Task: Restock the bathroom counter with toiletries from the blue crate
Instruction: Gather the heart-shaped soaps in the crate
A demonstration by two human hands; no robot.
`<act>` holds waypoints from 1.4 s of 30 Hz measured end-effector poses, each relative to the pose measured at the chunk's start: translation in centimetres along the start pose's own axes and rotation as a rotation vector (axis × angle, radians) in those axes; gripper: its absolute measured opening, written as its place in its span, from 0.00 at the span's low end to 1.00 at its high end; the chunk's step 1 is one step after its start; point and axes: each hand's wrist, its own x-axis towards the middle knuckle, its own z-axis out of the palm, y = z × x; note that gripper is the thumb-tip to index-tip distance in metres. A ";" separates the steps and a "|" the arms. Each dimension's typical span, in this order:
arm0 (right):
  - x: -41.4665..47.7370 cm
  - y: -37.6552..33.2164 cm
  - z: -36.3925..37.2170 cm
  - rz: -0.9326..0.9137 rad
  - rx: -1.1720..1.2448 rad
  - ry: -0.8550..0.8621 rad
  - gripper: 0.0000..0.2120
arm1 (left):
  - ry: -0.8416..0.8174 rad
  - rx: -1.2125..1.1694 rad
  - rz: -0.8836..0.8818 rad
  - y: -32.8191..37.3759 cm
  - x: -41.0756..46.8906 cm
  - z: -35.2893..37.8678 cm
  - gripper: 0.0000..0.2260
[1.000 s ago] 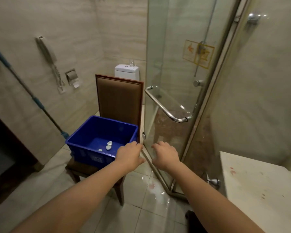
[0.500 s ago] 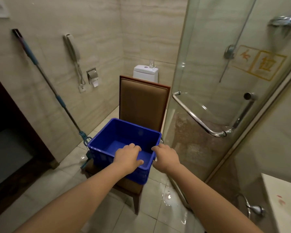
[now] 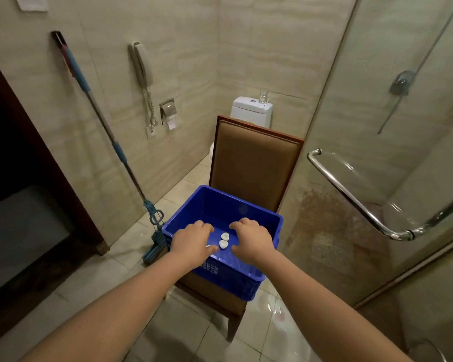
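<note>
A blue crate (image 3: 242, 207) stands on the seat of a brown padded chair (image 3: 254, 158). Two small white wrapped toiletries (image 3: 224, 240) lie on the crate's floor near its front wall. My left hand (image 3: 192, 242) and my right hand (image 3: 251, 239) reach over the front rim into the crate, one on each side of the white items. The fingers of both hands are loosely bent and point downward. Neither hand holds anything that I can see. The counter is out of view.
A mop (image 3: 107, 137) leans on the left wall beside the crate. A glass shower door with a chrome handle (image 3: 351, 199) stands close on the right. Behind the chair is a toilet (image 3: 251, 109) with a glass on its tank. The floor tiles look wet.
I have come closer to the crate and turned left. Both hands moved from above the crate's near corner to inside it, beside the white items. The counter corner left the view.
</note>
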 end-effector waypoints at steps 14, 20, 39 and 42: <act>14.4 2.1 5.3 0.039 0.075 -0.184 0.25 | -0.215 -0.004 -0.085 -6.4 11.7 5.6 0.22; 19.9 5.2 8.5 0.086 0.127 -0.316 0.23 | -0.363 -0.008 -0.134 -8.6 17.4 8.6 0.22; 27.6 9.1 21.2 0.297 0.300 -0.566 0.26 | -0.740 -0.079 -0.167 -14.0 26.6 21.1 0.24; 28.5 8.5 23.9 0.317 0.328 -0.588 0.26 | -0.771 -0.061 -0.175 -15.5 27.6 23.5 0.25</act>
